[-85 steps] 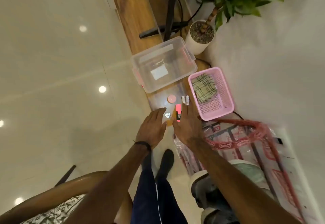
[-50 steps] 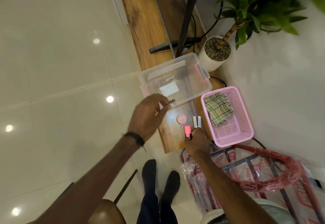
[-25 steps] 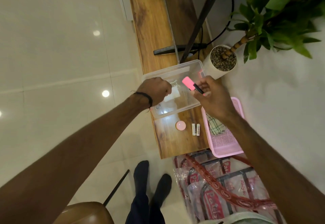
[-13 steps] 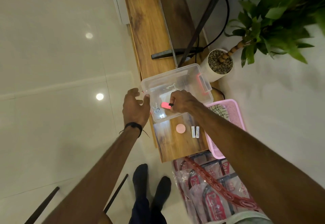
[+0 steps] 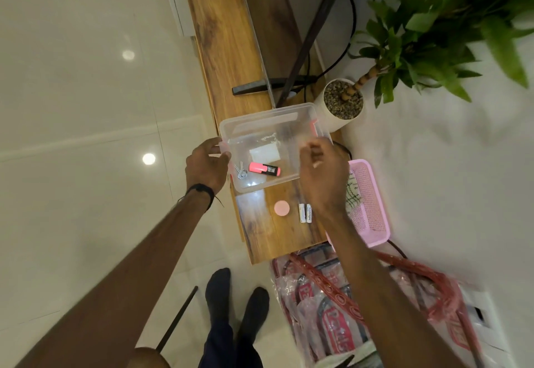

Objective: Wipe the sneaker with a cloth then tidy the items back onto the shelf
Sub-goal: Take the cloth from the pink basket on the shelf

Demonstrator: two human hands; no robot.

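Pink highlighter now lies in clear bin beside keys; right hand hangs empty, loosely curled; left hand grips the rim. Batteries remain out.

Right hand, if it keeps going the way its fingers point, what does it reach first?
Probably the clear plastic box: the right hand hangs over its right rim, fingers loosely curled toward the inside, holding nothing. Its height above the rim is unclear.

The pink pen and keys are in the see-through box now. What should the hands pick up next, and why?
Probably the two batteries: the right hand holds nothing and hovers just above them. They and the pink round cap lie loose on the wooden shelf, while the highlighter and keys already sit in the clear box, which the left hand holds by its edge.
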